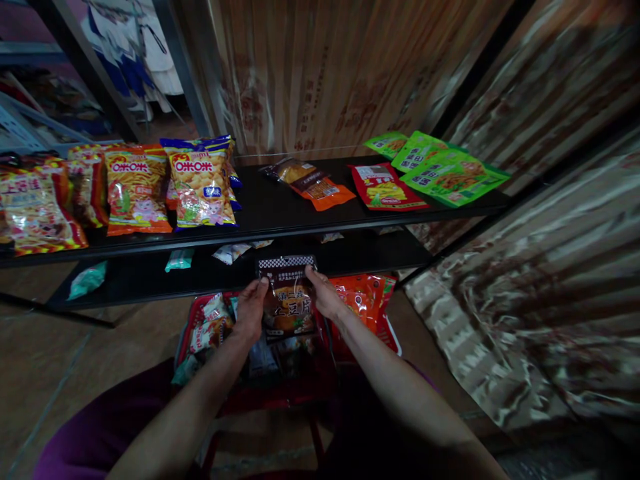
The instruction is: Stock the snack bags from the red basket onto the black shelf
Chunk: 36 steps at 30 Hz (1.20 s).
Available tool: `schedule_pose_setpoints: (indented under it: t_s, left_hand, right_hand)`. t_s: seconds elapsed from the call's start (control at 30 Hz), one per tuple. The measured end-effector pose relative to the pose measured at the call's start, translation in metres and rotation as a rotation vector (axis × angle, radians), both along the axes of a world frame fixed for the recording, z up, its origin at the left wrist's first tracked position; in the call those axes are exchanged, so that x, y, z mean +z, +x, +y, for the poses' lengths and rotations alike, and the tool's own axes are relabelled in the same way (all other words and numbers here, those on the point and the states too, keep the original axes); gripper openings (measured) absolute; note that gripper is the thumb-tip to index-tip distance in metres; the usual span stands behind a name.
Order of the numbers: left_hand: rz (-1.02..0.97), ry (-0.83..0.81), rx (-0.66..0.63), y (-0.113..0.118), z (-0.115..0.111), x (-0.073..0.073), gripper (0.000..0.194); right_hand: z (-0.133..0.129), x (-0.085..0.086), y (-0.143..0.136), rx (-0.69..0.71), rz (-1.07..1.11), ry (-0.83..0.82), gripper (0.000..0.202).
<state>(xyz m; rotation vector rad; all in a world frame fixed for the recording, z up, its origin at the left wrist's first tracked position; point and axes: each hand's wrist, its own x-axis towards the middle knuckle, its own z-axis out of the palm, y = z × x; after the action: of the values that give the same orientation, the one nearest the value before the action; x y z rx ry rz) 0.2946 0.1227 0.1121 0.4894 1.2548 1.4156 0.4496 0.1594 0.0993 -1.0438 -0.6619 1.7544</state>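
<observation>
Both my hands hold a dark snack packet (289, 297) with a checkered top edge, upright in front of the lower black shelf (150, 280). My left hand (251, 308) grips its left edge and my right hand (324, 297) grips its right edge. Below the packet sits a red basket (260, 393) filled with several snack packs. Orange-red packets (367, 303) lie just right of my right hand.
The upper black shelf (270, 213) carries orange and blue snack bags (200, 183) at left, an orange pouch (313, 183) and a red pouch (385, 187) mid-right, and green packets (445, 170) at far right. Small packets (180, 260) lie on the lower shelf. A patterned curtain (540, 287) hangs at right.
</observation>
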Motion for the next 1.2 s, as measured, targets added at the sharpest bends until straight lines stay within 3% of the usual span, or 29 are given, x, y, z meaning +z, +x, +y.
schedule_pose_setpoints:
  t_s: [0.3,0.5,0.57,0.7,0.87,1.07,1.2]
  left_hand:
    - [0.014,-0.059,-0.006,-0.014,-0.002,-0.004,0.036]
    - [-0.046,-0.069,-0.31,-0.015,-0.022,0.007,0.035]
    - [-0.001,-0.079,-0.339,-0.016,-0.03,0.012,0.028]
    - [0.21,-0.126,-0.221,-0.021,-0.037,0.016,0.009]
    - [0.259,-0.117,-0.061,-0.024,-0.036,0.01,0.009]
    - [0.284,-0.096,-0.059,-0.015,-0.038,-0.002,0.014]
    - [0.274,-0.12,-0.065,-0.011,-0.041,-0.003,0.017]
  right_hand:
    - [0.005,0.01,-0.011,-0.109,-0.027,-0.042,0.039]
    - [0.014,0.008,-0.013,-0.13,0.046,-0.076,0.034]
    - [0.015,0.008,-0.013,-0.12,0.053,-0.079,0.033]
    - [0.009,0.011,-0.008,-0.038,0.101,-0.032,0.028]
    - [-0.008,0.008,0.006,0.167,0.079,0.014,0.033]
    - [-0.019,-0.01,0.016,0.104,-0.039,0.019,0.031]
    - [-0.02,-0.02,0.016,0.016,-0.368,0.217,0.021]
